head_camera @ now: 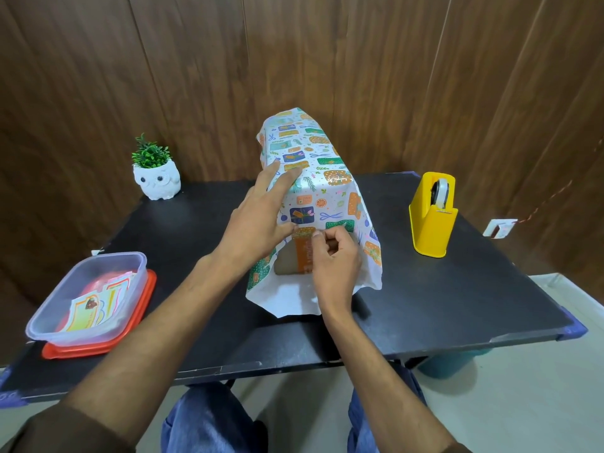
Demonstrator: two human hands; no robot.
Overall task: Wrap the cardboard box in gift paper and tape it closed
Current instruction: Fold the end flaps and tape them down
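A tall cardboard box (pixel 295 256) stands at the middle of the black table (pixel 425 305), draped in white gift paper (pixel 313 165) printed with presents. Only a brown and orange patch of the box shows, under the paper's near flap. My left hand (pixel 258 220) lies flat against the paper on the box's left side, fingers spread and pointing up. My right hand (pixel 336 259) pinches the lower edge of the paper's near flap in front of the box, thumb and forefinger together. Loose paper spreads on the table below it.
A yellow tape dispenser (pixel 431 217) stands to the right of the box. A clear plastic tub (pixel 88 299) with paper tags sits on a red lid at the left front. A white owl pot (pixel 157 178) with a plant stands at the back left.
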